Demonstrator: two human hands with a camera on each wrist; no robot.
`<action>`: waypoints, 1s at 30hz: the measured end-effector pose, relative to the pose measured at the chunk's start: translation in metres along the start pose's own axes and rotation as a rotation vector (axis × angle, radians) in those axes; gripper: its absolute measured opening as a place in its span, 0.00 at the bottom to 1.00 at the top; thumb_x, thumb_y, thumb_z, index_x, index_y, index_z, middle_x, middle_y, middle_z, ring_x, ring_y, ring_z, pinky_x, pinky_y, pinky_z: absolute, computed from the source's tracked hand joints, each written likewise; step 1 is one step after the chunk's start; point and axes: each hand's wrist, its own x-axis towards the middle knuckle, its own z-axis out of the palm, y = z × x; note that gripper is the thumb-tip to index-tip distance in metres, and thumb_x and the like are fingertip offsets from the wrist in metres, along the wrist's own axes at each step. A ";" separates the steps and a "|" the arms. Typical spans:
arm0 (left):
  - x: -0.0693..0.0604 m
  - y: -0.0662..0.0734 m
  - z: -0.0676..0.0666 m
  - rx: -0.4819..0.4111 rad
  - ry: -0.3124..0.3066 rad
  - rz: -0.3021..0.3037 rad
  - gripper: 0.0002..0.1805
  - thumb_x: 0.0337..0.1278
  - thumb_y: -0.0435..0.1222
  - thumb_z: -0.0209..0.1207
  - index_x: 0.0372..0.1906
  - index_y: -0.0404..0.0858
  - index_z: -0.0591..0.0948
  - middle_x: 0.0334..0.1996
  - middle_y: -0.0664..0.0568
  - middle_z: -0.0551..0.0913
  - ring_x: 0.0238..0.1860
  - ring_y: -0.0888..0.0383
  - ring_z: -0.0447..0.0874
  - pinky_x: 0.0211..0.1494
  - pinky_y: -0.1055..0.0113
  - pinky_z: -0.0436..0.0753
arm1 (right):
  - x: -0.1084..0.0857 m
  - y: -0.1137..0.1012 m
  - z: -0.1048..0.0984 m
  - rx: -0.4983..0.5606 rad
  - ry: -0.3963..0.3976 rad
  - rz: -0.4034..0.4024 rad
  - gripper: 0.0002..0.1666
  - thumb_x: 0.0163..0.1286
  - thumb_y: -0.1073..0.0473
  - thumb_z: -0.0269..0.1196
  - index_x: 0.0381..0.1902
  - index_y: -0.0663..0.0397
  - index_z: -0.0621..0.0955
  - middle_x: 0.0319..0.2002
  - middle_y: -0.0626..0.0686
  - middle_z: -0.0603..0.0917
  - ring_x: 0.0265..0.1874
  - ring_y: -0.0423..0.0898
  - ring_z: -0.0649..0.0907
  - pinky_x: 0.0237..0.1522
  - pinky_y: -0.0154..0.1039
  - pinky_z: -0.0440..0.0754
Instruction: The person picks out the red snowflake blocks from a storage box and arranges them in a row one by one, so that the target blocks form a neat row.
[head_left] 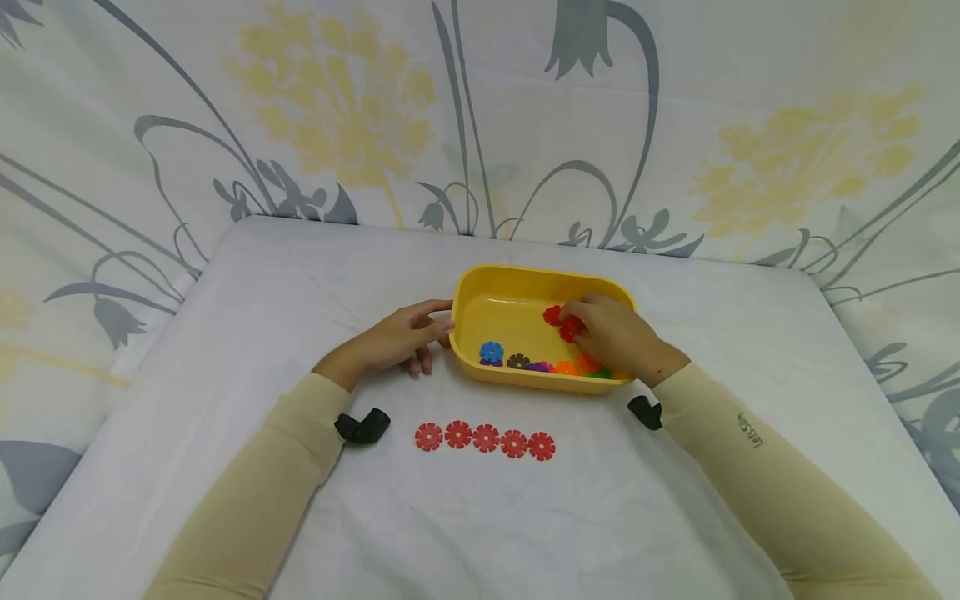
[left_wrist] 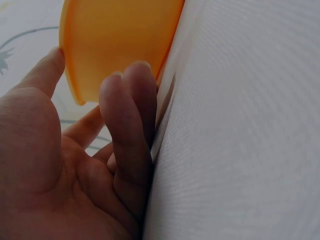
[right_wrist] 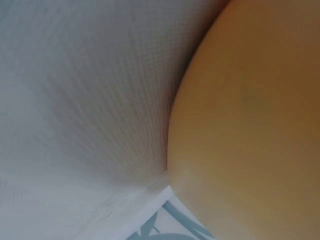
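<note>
A yellow tray (head_left: 510,321) stands on the white-covered surface. Against its left end, my left hand (head_left: 397,337) touches the rim with thumb and a finger; in the left wrist view the other fingers (left_wrist: 125,120) bend loosely beside the tray's wall (left_wrist: 120,45). Inside the tray, my right hand (head_left: 611,333) reaches over the right end and pinches a red notched plastic disc (head_left: 570,329). Another red disc (head_left: 552,315) lies by its fingertips. Only the tray's outer wall (right_wrist: 245,125) shows in the right wrist view, so the right fingers are hidden there.
Several red notched discs (head_left: 486,437) lie in a row in front of the tray. Along the tray's near side are a blue disc (head_left: 492,351), a brown disc (head_left: 518,361) and orange, purple and green ones. A flowered cloth (head_left: 495,108) hangs behind.
</note>
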 end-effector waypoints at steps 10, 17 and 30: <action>-0.001 0.005 0.000 0.006 -0.004 0.011 0.34 0.72 0.58 0.51 0.77 0.54 0.60 0.50 0.44 0.80 0.23 0.54 0.79 0.28 0.67 0.82 | -0.002 0.000 -0.001 0.020 -0.013 -0.020 0.17 0.64 0.63 0.70 0.52 0.55 0.83 0.45 0.56 0.83 0.46 0.52 0.78 0.53 0.47 0.83; 0.000 0.004 -0.001 0.008 -0.001 0.018 0.34 0.72 0.57 0.51 0.77 0.53 0.61 0.50 0.44 0.80 0.23 0.54 0.79 0.28 0.67 0.82 | -0.001 0.000 -0.004 0.034 -0.053 -0.023 0.18 0.63 0.59 0.72 0.51 0.52 0.84 0.39 0.51 0.82 0.40 0.49 0.78 0.47 0.43 0.81; -0.001 0.002 0.001 -0.002 0.004 0.013 0.33 0.73 0.56 0.51 0.76 0.52 0.62 0.50 0.44 0.81 0.23 0.55 0.79 0.28 0.68 0.81 | 0.002 0.000 -0.004 0.126 -0.154 -0.003 0.16 0.61 0.53 0.74 0.43 0.51 0.82 0.29 0.48 0.79 0.33 0.46 0.76 0.38 0.36 0.77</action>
